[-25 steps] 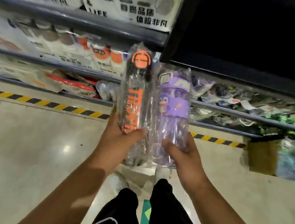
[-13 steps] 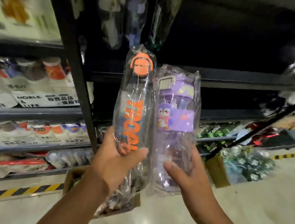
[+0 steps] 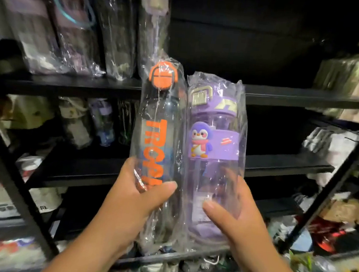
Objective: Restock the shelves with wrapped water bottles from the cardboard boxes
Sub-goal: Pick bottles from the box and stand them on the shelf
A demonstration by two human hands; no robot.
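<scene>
The left hand (image 3: 134, 199) and right hand (image 3: 238, 219) are raising the orange bottle (image 3: 155, 129) and purple bottle (image 3: 216, 121) up to the black shelf (image 3: 286, 94).

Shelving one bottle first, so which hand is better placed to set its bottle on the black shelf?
Probably the right hand: its purple penguin bottle faces bare shelf; the left hand holds its orange-lidded bottle before stocked bottles.

Bare left hand (image 3: 134, 199) and bare right hand (image 3: 232, 218), short thumbnails, forearms uncovered to the view's edge.
</scene>
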